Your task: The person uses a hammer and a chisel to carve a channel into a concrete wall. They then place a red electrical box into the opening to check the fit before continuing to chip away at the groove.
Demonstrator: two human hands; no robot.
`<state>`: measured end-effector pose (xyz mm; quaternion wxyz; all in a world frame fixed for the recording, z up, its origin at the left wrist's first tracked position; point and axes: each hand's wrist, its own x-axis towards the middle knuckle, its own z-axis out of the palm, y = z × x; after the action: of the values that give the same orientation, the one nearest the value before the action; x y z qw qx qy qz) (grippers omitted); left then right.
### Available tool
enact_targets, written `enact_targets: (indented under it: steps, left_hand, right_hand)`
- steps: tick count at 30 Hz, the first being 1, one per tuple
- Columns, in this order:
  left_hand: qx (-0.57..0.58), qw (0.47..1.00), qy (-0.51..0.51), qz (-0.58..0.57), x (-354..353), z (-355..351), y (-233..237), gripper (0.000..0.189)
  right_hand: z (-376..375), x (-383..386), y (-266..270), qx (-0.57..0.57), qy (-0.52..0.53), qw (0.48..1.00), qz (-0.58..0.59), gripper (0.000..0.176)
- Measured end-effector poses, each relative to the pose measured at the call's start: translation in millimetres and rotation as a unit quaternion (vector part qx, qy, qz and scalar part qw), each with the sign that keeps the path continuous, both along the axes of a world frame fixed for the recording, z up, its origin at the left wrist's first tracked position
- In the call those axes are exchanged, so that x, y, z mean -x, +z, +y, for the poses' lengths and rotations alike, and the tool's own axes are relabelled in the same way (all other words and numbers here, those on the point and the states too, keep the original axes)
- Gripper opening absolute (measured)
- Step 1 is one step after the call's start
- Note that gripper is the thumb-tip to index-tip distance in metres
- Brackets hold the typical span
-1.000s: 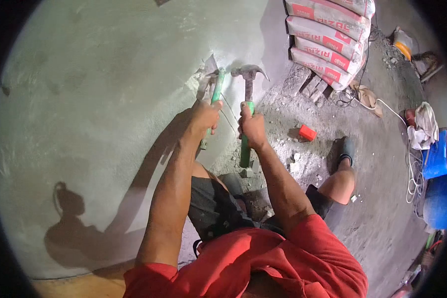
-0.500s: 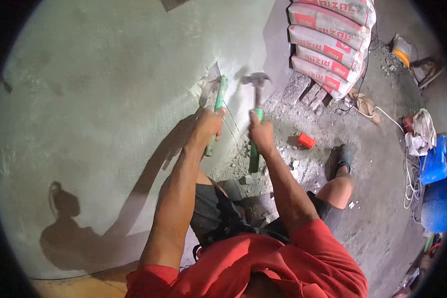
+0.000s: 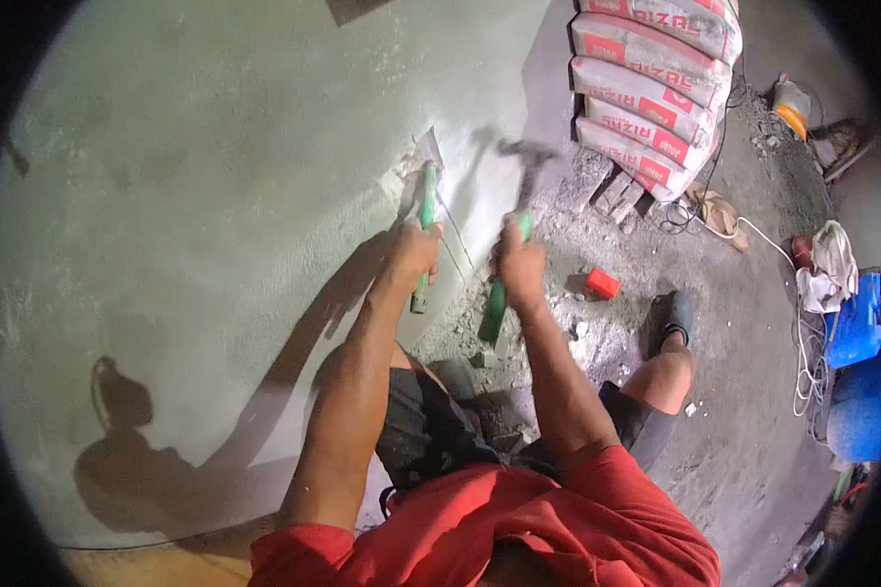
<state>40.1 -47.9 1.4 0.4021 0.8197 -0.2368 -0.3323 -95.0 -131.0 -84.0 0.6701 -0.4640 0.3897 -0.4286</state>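
My left hand grips a green-handled chisel whose tip rests against a chipped patch of the grey plastered wall. My right hand holds a claw hammer by its green handle. The hammer head is swung back to the right, away from the chisel, and looks blurred. I am crouching, with a red shirt, dark shorts and my right knee showing below.
Stacked cement bags stand on a pallet at the upper right. Rubble and dust lie at the wall's foot with a small red block. White cable, a rag and blue containers sit at the right.
The hammer head has swung from beside the chisel out to the right and tilted. The chisel stays at the chipped patch. The view has shifted slightly.
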Motion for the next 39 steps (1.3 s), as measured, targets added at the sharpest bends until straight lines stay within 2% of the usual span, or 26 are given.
enact_targets:
  steps: [1,3,4,8,11,12,14,15,17,21,23,26,29,30,33,34,36,38,39]
  left_hand:
    - [-0.013,1.000,-0.005,0.003,8,5,0,0.027]
    - [-0.018,0.999,-0.045,0.018,43,20,5,0.027]
    - [-0.027,0.996,-0.080,0.032,54,27,5,0.027]
    - [0.024,0.989,-0.128,0.071,53,46,-18,0.029]
    - [0.093,0.986,-0.125,-0.057,23,36,-30,0.030]
    - [0.094,0.986,-0.125,-0.054,13,30,-40,0.030]
    - [0.073,0.960,-0.101,-0.250,0,21,-40,0.034]
    - [0.071,0.960,-0.100,-0.251,-6,17,-40,0.034]
    - [0.096,0.934,-0.045,-0.341,-14,10,-37,0.039]
    - [0.095,0.922,-0.049,-0.373,-9,15,-46,0.039]
    - [0.052,0.937,-0.051,-0.341,-3,21,-53,0.039]
    - [0.049,0.922,-0.070,-0.378,-1,24,-49,0.041]
    - [0.071,0.908,-0.049,-0.411,-3,22,-37,0.044]
    - [0.073,0.908,-0.046,-0.409,-8,18,-37,0.044]
    - [0.125,0.879,-0.029,-0.458,-26,8,-57,0.044]
    - [0.154,0.876,-0.027,-0.457,-30,8,-61,0.044]
    - [0.184,0.872,-0.021,-0.453,-36,5,-70,0.044]
    - [0.132,0.918,-0.020,-0.374,-28,5,-62,0.044]
    - [0.144,0.888,-0.062,-0.432,-26,9,-55,0.046]
  right_hand:
    - [-1,16,15,-0.002,-0.005,0.999,-0.052,0.042]
    - [-22,40,9,-0.048,-0.037,0.996,-0.067,0.041]
    - [-24,60,20,-0.032,-0.045,0.997,-0.059,0.040]
    - [-34,126,7,-0.020,-0.061,0.998,0.001,0.038]
    - [-24,170,-11,-0.017,-0.014,0.998,0.057,0.039]
    - [-19,179,-20,-0.016,-0.014,0.998,0.060,0.039]
    - [-11,183,-32,-0.058,-0.022,0.994,0.085,0.039]
    - [-3,182,-31,-0.095,-0.021,0.994,0.043,0.040]
    - [2,174,-39,-0.120,-0.038,0.992,0.017,0.041]
    - [-1,169,-48,-0.157,-0.050,0.986,-0.004,0.041]
    - [-3,167,-46,-0.153,-0.046,0.987,-0.002,0.041]
    - [3,169,-45,-0.105,-0.029,0.993,0.037,0.039]
    - [7,164,-34,-0.002,0.005,0.998,0.058,0.036]
    - [9,162,-29,0.001,0.007,0.998,0.060,0.036]
    - [15,159,-13,0.157,-0.010,0.977,0.143,0.029]
    - [17,157,-8,0.160,-0.006,0.976,0.145,0.029]
    - [19,149,4,0.258,-0.035,0.963,0.074,0.021]
    - [23,140,29,0.263,-0.028,0.963,0.052,0.016]
    - [27,133,45,0.294,-0.047,0.953,0.061,0.015]
